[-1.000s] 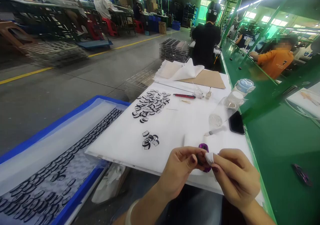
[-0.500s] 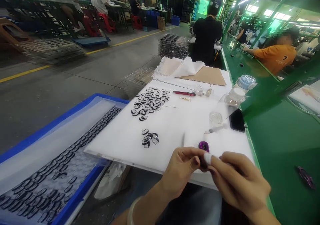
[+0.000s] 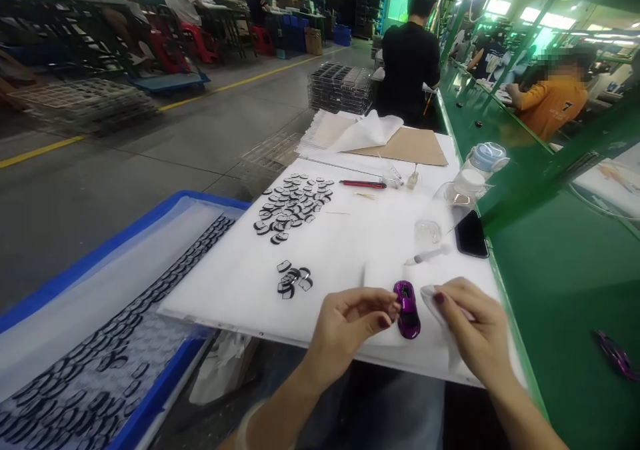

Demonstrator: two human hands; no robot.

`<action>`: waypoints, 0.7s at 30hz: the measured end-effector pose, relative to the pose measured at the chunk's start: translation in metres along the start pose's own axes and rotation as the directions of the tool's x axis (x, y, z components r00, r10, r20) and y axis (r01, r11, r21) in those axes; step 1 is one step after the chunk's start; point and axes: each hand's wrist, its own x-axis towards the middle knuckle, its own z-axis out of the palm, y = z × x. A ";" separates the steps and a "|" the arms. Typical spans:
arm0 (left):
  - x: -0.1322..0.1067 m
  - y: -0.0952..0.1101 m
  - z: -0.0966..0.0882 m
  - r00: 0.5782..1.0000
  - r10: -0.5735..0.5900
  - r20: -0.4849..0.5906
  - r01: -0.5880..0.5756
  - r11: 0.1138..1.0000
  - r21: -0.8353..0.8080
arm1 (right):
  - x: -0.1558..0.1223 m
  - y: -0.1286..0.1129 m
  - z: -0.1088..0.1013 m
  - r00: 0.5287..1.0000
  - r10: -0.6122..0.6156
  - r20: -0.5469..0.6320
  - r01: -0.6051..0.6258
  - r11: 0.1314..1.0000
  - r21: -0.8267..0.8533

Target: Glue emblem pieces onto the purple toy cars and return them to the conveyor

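Note:
My left hand [image 3: 353, 320] pinches the near side of a small shiny purple toy-car body [image 3: 407, 309], holding it just above the white sheet [image 3: 345, 250]. A little to its right, my right hand [image 3: 467, 330] is closed on a white cloth [image 3: 431, 295], a small gap apart from the purple part. Left of my hands lies a small cluster of black-and-clear window pieces [image 3: 293, 280], and a larger heap of the same pieces [image 3: 290, 207] lies farther back.
A blue tray [image 3: 150, 397] with rows of black pieces stands at left. A syringe [image 3: 427, 257], small clear cup [image 3: 427, 231], phone [image 3: 471, 234], bottles [image 3: 483, 160] and red knife [image 3: 363, 184] lie behind. Another purple part [image 3: 617, 360] lies on the green bench. Other people work ahead.
My right hand has drawn back to the right with the cloth, uncovering the purple part, which is now held by my left hand alone.

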 end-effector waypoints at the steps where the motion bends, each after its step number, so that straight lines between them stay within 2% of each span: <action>1: -0.001 0.000 -0.003 0.999 0.030 -0.034 -0.027 0.995 0.095 | -0.002 0.008 0.006 0.998 0.064 -0.020 -0.063 0.997 0.044; 3: -0.001 -0.001 -0.009 0.992 0.104 -0.065 -0.083 0.959 0.272 | -0.004 0.019 0.015 0.984 0.164 -0.066 -0.157 0.982 0.102; 5: -0.002 -0.003 -0.012 0.979 0.199 -0.031 -0.167 0.888 0.429 | -0.005 0.022 0.017 0.968 0.237 -0.086 -0.224 0.965 0.133; 9: -0.002 -0.004 -0.010 0.913 0.387 0.129 -0.368 0.645 0.670 | -0.006 0.019 0.016 0.955 0.292 -0.047 -0.285 0.952 0.116; 11: -0.003 -0.004 -0.008 0.876 0.446 0.185 -0.418 0.507 0.754 | -0.006 0.017 0.015 0.957 0.289 -0.014 -0.287 0.955 0.076; 14: -0.004 -0.007 -0.005 0.829 0.497 0.256 -0.451 0.323 0.832 | -0.004 0.016 0.014 0.954 0.288 0.081 -0.290 0.957 0.021; 16: -0.005 -0.010 -0.003 0.796 0.517 0.314 -0.484 0.233 0.843 | -0.002 0.016 0.012 0.952 0.286 0.108 -0.287 0.958 -0.006; 18: -0.005 -0.013 -0.001 0.760 0.537 0.365 -0.522 0.171 0.835 | 0.000 0.015 0.009 0.950 0.285 0.125 -0.283 0.959 -0.032; 21: -0.004 -0.019 0.006 0.727 0.552 0.407 -0.554 0.121 0.824 | 0.004 0.013 0.003 0.926 0.303 0.228 -0.291 0.953 -0.085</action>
